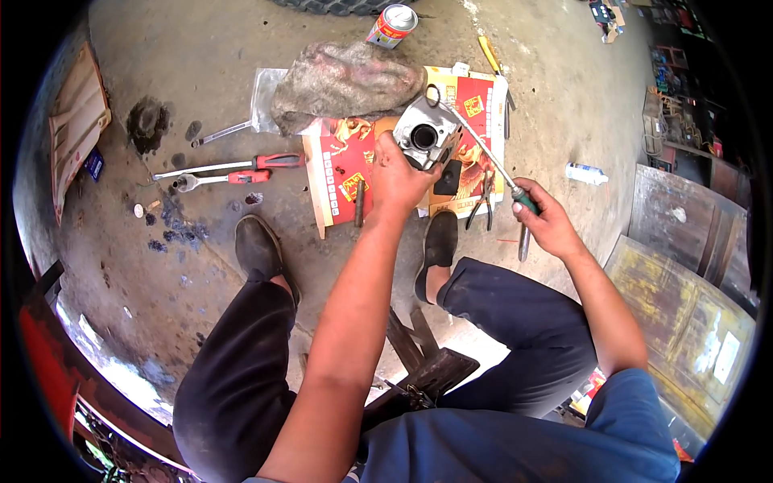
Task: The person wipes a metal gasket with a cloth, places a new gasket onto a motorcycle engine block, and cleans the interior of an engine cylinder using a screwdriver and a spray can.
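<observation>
Head view: a printed tin can (392, 26) stands beyond the far edge of the red cardboard (332, 173) on the floor; its contents cannot be made out. A clear bottle (586, 174), smaller, lies off the right edge, its contents also unclear. A bunched grey rag (346, 80) covers much of the cardboard's far left part. Two red-handled tools (279, 161) lie off the left edge, with a silver wrench (221, 134) beyond them. Black-handled pliers (485, 203) reach over the near edge by the right corner; a small black block (448, 178) sits further in. The left forearm crosses the near edge, hiding some of the print. Above the cardboard, the left hand (400, 177) clasps the near left side of a cast metal part (425, 133), bore upward. The right hand (549, 216) curls its fingers round a green-handled rod (489, 154), which slants toward the part's far right side.
</observation>
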Motion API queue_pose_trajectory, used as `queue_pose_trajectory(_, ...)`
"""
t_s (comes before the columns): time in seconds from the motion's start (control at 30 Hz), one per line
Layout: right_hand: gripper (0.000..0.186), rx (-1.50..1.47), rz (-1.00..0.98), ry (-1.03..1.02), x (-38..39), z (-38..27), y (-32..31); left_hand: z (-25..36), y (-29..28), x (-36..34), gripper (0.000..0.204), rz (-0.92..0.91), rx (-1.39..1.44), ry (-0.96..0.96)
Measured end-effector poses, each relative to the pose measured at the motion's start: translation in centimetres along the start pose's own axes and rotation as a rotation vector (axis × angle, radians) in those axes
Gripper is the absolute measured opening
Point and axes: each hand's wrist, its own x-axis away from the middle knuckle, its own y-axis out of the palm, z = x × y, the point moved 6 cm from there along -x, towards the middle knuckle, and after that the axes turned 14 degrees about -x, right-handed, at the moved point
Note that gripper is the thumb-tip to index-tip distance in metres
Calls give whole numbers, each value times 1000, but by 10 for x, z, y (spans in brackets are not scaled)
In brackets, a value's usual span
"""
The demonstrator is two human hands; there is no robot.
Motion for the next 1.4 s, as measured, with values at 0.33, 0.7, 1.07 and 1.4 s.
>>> queue_pose_trajectory(0.33, 48, 193, 92, 28, -12, 18, -25, -2, 5, 1, 81, -7, -53, -18)
queue_pose_trajectory(0.7, 59, 296, 119, -20, -16, -11, -29, -2, 8, -1, 82, -54, -3, -25)
queue_pose_trajectory(1.07, 58, 346, 166, -95, -20, -7, -35, 1, 4, 0, 79, 5, -54, 26)
queue_pose_trajectory(1.4, 56, 480, 264, -128, -32, 1, -43, 5, 0, 0, 77, 26, -15, 39)
